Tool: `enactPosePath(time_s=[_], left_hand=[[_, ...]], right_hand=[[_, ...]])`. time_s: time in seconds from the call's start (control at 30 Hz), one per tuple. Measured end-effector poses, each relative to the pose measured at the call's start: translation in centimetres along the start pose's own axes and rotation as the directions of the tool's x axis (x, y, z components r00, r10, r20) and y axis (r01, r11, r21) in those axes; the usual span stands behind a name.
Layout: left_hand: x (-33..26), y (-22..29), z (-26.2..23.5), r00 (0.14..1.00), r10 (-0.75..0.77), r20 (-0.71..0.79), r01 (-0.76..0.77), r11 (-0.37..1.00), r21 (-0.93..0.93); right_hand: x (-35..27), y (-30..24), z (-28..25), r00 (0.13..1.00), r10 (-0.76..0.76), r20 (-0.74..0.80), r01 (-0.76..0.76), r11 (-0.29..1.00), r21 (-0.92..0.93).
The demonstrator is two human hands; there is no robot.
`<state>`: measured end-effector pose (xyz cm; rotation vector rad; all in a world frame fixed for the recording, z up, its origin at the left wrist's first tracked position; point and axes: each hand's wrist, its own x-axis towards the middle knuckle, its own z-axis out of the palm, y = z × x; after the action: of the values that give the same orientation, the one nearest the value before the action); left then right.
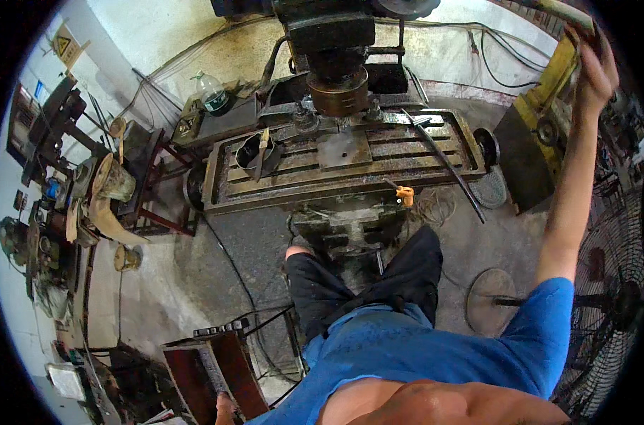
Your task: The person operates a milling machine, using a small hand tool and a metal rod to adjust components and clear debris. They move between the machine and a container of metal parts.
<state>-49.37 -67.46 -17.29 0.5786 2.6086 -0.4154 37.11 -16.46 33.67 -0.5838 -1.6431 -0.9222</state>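
Count, head view:
- milling machine [339, 78]: 1, with 1 slotted machine table [449, 145]
- flat square metal plate [343, 150] on that table: 1
- long dark bar [446, 166] lying across table: 1
- orange-capped handle [405, 195] at table front: 1
- clear plastic bottle [212, 91]: 1
- standing fan [609, 297]: 1, round base [488, 303]
- hands visible: 1, right hand [595, 74] raised on overhead lever [559, 10]
- yellow machine [541, 120]: 1

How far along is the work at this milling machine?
Done: a flat metal plate lies on the machine table under the spindle head. In hand: the right hand grips a handle at the upper right. Left: nothing touches the plate; the left hand is out of view.
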Motion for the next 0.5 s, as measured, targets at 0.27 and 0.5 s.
enactPosePath(time_s=[0.27,0.5], left_hand=[[-1.7,0.5,1.9,1.0,0.011,-0.02,-0.018,0.926,-0.376],[3.5,-1.7,4.6,0.996,0.065,0.055,-0.074,0.982,0.172]], right_hand=[[-18.7,-16.9,0.3,0.56,0.738,0.377,-0.828,0.522,0.207],[-38.2,-21.8,5.9,-0.06,0.704,0.708,-0.968,0.132,-0.213]])
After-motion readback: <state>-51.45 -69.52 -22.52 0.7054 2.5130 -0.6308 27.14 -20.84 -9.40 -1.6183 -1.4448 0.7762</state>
